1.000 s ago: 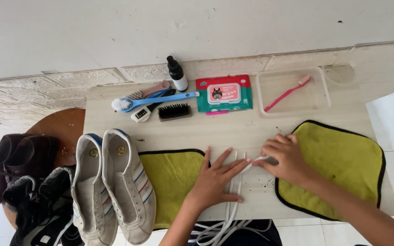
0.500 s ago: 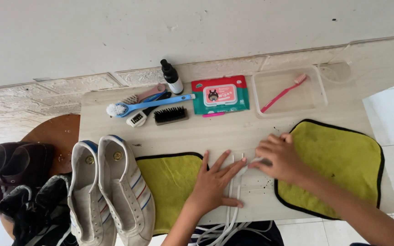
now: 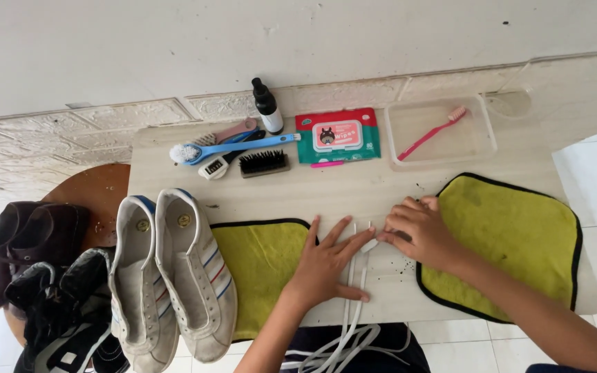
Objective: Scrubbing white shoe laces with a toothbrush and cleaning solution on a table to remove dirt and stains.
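The white shoelaces are flat and a bit grubby, lying side by side on the pale wooden table between two yellow cloths and spilling off the near edge into a loose tangle over the person's lap. The left hand sits flat on them with fingers spread wide, forefinger reaching toward the far tips of the laces. The right hand is just to the right, fingers curled together and pinching those lace tips. Left yellow cloth is partly under a pair of white sneakers; the right yellow cloth lies under the right wrist. Far side has brushes, a small dark bottle, a pack of wipes and a clear tray holding a pink toothbrush. White wall behind, tiled floor, dark shoes off to the left.
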